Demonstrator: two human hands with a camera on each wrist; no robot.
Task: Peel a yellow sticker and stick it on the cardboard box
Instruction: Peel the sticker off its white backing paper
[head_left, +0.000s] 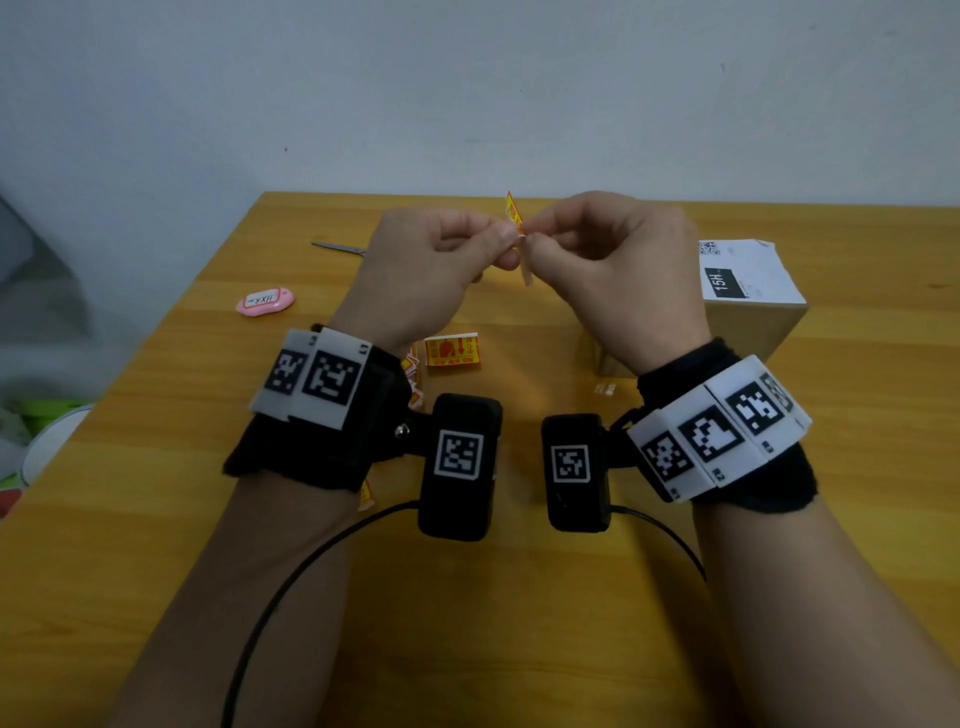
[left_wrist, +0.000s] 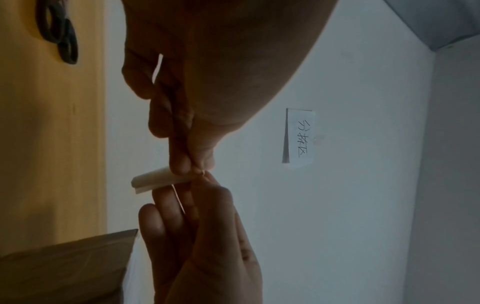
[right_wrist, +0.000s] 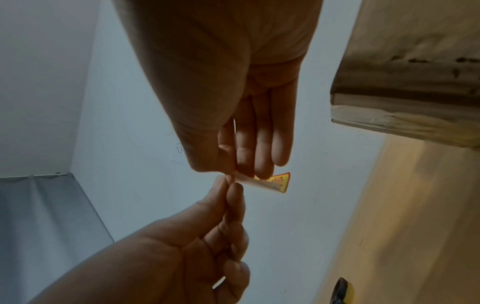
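The forearms fill the foot of the head view, each wrist strapped with a black band carrying coded tags and a small black camera block. Beneath them spreads the tabletop (head_left: 519, 623), yellow wood. The box (head_left: 753, 312) stands on it at the right, just beyond the right wrist, brown card with a white label on top. The left hand (head_left: 431, 270) and right hand (head_left: 618, 265) are raised over the middle of the tabletop, fingertips meeting. Both grips are narrow pinches: thumb and forefinger of each close on the sticker (head_left: 514, 210), its yellow and red printed end standing above the fingers, while a pale strip, probably the backing (head_left: 528, 270), hangs below. Which hand has which layer cannot be told for sure.

Smaller things lie about: scissors (head_left: 337, 248) behind the left hand, a pink tag (head_left: 265, 302) to the left, a spare sticker (head_left: 451, 351) under the left wrist.

The sticker looks feather-light, limp and thin; it should curl and cling to skin once bare. Best held by one corner or edge, tacky face kept away from the fingers, then laid on a bare brown face of the box and smoothed down.
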